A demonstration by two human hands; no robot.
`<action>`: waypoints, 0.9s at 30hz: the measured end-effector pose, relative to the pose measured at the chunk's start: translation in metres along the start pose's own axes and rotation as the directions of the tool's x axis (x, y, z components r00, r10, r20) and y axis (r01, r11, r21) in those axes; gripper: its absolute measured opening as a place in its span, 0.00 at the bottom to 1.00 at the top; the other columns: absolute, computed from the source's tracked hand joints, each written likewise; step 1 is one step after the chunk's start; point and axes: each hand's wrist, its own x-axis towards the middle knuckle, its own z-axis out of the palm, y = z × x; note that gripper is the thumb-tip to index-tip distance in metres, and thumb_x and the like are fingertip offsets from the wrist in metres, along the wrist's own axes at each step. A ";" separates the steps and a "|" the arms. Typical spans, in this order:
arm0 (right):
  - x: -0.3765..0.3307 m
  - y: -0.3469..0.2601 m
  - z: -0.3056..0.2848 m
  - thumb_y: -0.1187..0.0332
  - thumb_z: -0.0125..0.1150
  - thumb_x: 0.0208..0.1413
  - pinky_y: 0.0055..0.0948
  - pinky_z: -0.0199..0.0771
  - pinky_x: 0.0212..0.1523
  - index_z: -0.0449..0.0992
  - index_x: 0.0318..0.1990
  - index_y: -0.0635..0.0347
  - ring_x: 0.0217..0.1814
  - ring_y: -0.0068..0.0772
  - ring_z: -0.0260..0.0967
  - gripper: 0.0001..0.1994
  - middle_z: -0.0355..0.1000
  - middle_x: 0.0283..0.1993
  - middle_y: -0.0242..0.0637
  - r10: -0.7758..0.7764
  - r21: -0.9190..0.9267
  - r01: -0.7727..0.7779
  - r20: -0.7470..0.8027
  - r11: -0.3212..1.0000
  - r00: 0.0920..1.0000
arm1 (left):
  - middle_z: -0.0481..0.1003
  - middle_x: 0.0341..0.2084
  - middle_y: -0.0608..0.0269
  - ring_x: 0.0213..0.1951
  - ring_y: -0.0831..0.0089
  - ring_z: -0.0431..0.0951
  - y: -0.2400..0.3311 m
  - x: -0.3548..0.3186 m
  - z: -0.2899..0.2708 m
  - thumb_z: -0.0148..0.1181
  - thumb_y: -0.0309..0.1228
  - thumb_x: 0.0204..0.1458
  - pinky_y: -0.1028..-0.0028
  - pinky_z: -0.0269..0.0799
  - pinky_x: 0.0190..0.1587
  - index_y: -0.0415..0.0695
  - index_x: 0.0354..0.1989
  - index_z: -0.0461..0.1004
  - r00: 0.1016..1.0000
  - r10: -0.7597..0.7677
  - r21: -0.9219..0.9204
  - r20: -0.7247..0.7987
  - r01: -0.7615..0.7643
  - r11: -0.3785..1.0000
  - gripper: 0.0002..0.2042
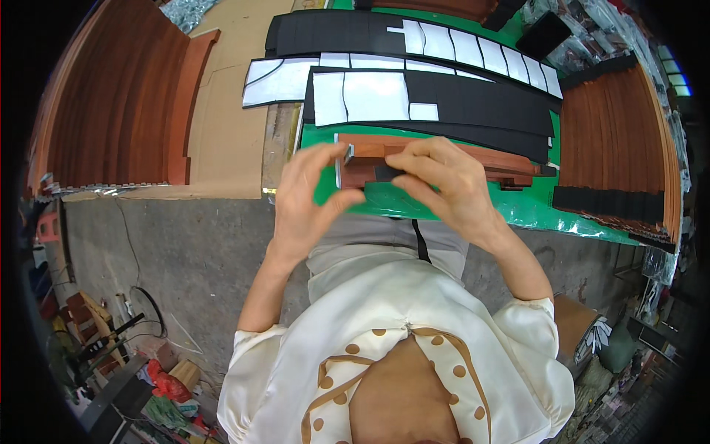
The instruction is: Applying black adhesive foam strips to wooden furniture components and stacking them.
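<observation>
Before me on the green table top lies a reddish-brown wooden piece point(473, 154), long and stepped, with a pale edge at its left end. My left hand point(307, 196) is beside that end, thumb and fingers spread apart with nothing between them. A small shiny metal-looking bit point(349, 153) shows by its fingertips. Over the wood, my right hand point(451, 177) pinches a small black strip point(386, 173) between thumb and fingers. Whether the strip touches the wood I cannot tell.
Black foam sheets point(481, 100) with white backing lie beyond the wood. Stacked brown wooden pieces stand at left point(118, 103) and right point(610, 133). A black block point(543, 35) sits at the far right. The green table's front edge point(518, 214) runs close to me.
</observation>
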 end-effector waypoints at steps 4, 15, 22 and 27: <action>0.014 0.008 0.017 0.74 0.65 0.42 0.31 0.70 0.34 0.77 0.38 0.61 0.35 0.35 0.68 0.12 0.70 0.34 0.36 0.084 -0.010 -0.084 -0.055 0.996 0.995 | 0.72 0.41 0.58 0.42 0.67 0.73 -0.013 0.017 0.004 0.67 0.28 0.41 0.71 0.68 0.45 0.38 0.45 0.71 0.990 -0.139 -0.117 -0.030 0.135 0.984 0.20; 0.019 0.013 0.028 0.73 0.65 0.42 0.30 0.71 0.32 0.78 0.36 0.58 0.34 0.34 0.69 0.11 0.71 0.33 0.35 0.079 -0.062 -0.084 -0.077 0.995 0.994 | 0.74 0.34 0.60 0.35 0.70 0.74 -0.024 0.023 0.008 0.64 0.24 0.43 0.75 0.70 0.38 0.38 0.38 0.75 0.992 -0.123 -0.169 0.029 0.126 0.977 0.12; 0.018 0.013 0.030 0.73 0.66 0.42 0.30 0.71 0.32 0.78 0.36 0.59 0.34 0.34 0.69 0.10 0.71 0.32 0.35 0.103 -0.037 -0.107 -0.092 0.994 0.990 | 0.74 0.34 0.59 0.33 0.71 0.74 -0.025 0.022 0.009 0.64 0.24 0.43 0.75 0.70 0.36 0.38 0.37 0.75 0.994 -0.109 -0.168 0.014 0.110 0.980 0.12; 0.017 0.012 0.031 0.73 0.65 0.42 0.30 0.71 0.32 0.78 0.36 0.59 0.34 0.34 0.69 0.10 0.71 0.32 0.35 0.113 -0.021 -0.116 -0.106 0.993 0.988 | 0.74 0.34 0.59 0.32 0.71 0.74 -0.024 0.022 0.010 0.65 0.25 0.43 0.75 0.70 0.36 0.38 0.37 0.75 0.993 -0.118 -0.180 0.013 0.118 0.976 0.11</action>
